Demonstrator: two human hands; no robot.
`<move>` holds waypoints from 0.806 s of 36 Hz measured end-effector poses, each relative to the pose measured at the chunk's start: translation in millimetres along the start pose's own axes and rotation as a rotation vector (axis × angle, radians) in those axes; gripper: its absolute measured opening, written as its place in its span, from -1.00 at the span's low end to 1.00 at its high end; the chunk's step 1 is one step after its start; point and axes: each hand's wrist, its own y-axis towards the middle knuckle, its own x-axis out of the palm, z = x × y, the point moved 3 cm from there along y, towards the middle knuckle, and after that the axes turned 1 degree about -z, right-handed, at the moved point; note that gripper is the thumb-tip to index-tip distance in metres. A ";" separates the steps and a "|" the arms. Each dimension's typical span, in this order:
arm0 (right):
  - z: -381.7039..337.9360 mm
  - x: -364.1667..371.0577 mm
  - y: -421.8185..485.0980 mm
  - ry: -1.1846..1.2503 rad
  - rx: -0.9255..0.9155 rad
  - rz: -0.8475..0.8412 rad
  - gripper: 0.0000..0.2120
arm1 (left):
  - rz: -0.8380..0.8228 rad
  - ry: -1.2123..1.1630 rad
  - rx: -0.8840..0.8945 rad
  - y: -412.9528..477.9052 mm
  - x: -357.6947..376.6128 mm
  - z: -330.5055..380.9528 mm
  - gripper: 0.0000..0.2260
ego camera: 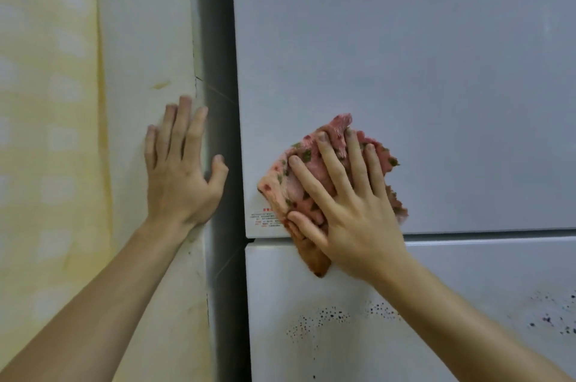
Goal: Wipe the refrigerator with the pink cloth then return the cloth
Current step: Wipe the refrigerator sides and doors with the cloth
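The grey refrigerator [420, 54] fills the right of the head view, its upper door above a lower door [358, 335]. A pink cloth [286, 185] with small green and red flecks is bunched against the lower left corner of the upper door. My right hand [346, 197] presses flat on the cloth with straight, spread fingers. One end of the cloth hangs below the palm over the seam between the doors. My left hand [182, 163] rests flat on the wall left of the refrigerator, fingers straight, holding nothing.
A pale wall [149, 38] with a crack stands left of the refrigerator, and a yellowish patterned surface [46, 132] lies further left. A dark gap [218, 69] runs between wall and fridge. Dark specks [330, 319] dot the lower door. A small red-printed label [263, 219] sits by the cloth.
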 end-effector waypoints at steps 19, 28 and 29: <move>-37.5 9.8 55.9 0.011 0.164 0.110 -0.28 | 0.073 -0.108 -0.057 -6.6 3.2 -1.9 -0.44; -17.3 7.5 4.1 0.018 -0.104 0.046 -0.29 | 0.065 -0.119 -0.079 -7.4 1.8 -1.4 -0.37; -8.7 5.6 0.3 0.024 -0.120 0.044 -0.29 | 0.069 -0.119 -0.079 -7.6 1.4 -1.7 -0.37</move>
